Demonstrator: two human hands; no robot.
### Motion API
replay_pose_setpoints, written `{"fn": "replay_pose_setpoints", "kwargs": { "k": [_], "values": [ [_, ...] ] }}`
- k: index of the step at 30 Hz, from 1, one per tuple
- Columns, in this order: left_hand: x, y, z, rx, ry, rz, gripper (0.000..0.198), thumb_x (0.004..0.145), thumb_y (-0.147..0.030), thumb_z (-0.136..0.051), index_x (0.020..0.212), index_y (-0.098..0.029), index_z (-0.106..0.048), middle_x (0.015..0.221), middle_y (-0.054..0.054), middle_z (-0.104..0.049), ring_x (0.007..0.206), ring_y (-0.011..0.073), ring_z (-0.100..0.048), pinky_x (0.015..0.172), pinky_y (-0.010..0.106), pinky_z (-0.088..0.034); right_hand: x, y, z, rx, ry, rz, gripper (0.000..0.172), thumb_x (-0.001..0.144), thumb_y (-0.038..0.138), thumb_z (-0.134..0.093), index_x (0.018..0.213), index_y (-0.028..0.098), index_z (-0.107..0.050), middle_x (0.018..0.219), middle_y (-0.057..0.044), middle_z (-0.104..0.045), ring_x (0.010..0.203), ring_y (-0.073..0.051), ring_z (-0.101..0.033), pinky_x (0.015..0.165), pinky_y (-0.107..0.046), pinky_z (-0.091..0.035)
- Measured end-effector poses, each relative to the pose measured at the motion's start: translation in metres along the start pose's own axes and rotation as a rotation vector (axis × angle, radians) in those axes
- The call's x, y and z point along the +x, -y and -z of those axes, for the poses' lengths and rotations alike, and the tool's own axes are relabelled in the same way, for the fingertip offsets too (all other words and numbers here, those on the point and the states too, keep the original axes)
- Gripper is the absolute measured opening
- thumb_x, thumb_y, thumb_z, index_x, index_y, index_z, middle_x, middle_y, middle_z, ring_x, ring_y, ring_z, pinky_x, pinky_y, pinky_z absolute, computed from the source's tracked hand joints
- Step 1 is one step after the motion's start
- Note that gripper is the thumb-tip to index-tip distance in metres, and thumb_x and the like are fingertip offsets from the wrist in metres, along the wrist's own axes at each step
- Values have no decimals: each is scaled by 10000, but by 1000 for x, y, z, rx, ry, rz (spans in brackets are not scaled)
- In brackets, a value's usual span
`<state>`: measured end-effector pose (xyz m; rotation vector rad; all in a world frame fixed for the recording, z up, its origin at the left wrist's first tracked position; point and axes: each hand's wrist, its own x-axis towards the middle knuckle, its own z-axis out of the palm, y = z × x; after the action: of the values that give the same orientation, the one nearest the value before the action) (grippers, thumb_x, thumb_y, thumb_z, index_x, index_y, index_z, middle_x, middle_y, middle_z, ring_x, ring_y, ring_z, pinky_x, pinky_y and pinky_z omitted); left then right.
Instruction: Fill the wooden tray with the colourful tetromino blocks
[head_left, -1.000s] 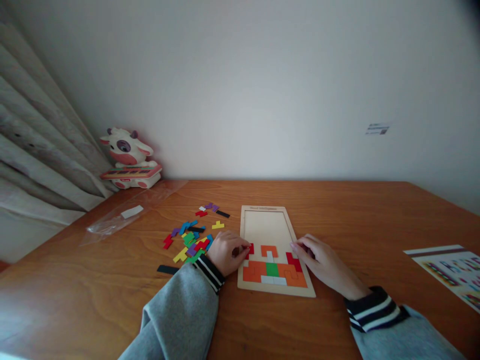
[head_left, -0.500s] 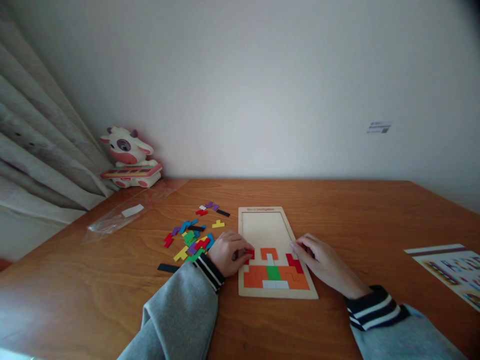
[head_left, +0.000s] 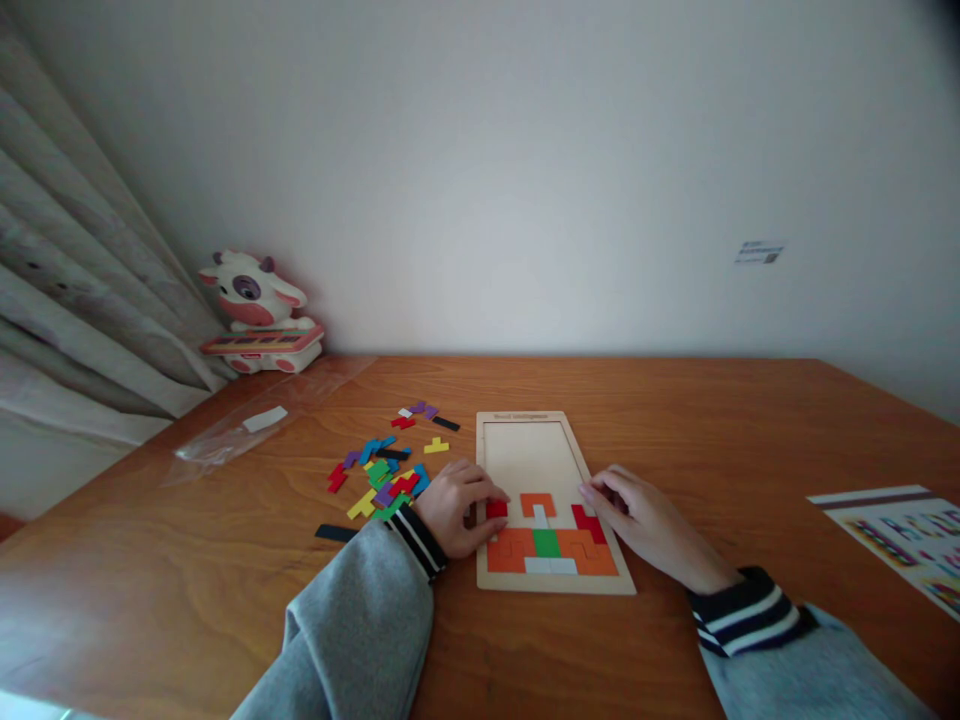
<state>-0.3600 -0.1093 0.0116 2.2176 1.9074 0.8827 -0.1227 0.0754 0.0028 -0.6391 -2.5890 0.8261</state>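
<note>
A wooden puzzle board [head_left: 555, 588] lies flat, its lower part filled with orange, green and white pieces. My left hand [head_left: 459, 508] is at the board's left rim, with thumb and forefinger on either side of a red puzzle piece [head_left: 496, 510]. That piece lies in the left of the tray, partly covered by my fingers. Across from it, my right hand [head_left: 637, 520] has curled fingers, and its thumb and fingertips hold the right rim. Beside them is a darker red piece [head_left: 589, 522]. An orange U-shaped piece [head_left: 537, 500] sits between the hands around a white tip.
Loose coloured pieces [head_left: 382, 475] are scattered left of the board. Farther left are a clear plastic bag [head_left: 217, 440] and a toy cow with a keyboard [head_left: 259, 315]. A printed sheet [head_left: 892, 540] lies at the right. The wall [head_left: 570, 200] rises behind the table.
The red piece at my left hand has settled flatter into the tray, and my left thumb has shifted slightly down and away from it. My right hand has stayed at the rim.
</note>
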Motion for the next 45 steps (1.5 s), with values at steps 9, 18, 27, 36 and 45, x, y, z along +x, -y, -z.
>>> {"fn": "replay_pose_setpoints", "kwargs": {
  "k": [9,18,27,36,45],
  "values": [
    [-2,-4,3,-47,3,-21,283,758,-273,-634,1025,-211,-705,950,82,-637,887,233,-579,834,376,-466,-1,0,1,-6,-4,12,394,983,490,-380,777,219,-577,775,-27,-577,690,-172,-563,649,-318,-445],
    [-1,3,0,-4,46,-6,280,823,-409,-670,1022,-216,-708,961,79,-647,892,226,-592,825,365,-474,0,-4,-2,-22,-18,26,373,983,473,-397,782,220,-583,775,-30,-586,683,-171,-567,632,-315,-460],
    [0,2,0,-13,30,-28,221,901,-308,-566,1031,-190,-698,932,86,-652,878,207,-588,821,345,-477,-5,35,-11,-109,-29,380,205,950,331,-528,1098,240,-637,1109,-72,-663,1057,-225,-595,947,-393,-477],
    [-1,0,0,17,25,-11,240,859,-269,-593,1071,-219,-692,979,83,-626,913,225,-570,850,373,-467,-15,59,-38,-156,185,559,482,907,425,-599,1347,232,-562,1310,-84,-637,1198,-258,-574,1060,-450,-432],
    [-3,-5,4,8,44,-16,384,787,-260,-644,1170,-238,-647,1107,93,-586,1003,256,-548,906,414,-443,-14,60,-35,-142,196,560,441,921,395,-595,1339,258,-561,1280,-67,-659,1179,-251,-587,1039,-467,-445]
  ]
}}
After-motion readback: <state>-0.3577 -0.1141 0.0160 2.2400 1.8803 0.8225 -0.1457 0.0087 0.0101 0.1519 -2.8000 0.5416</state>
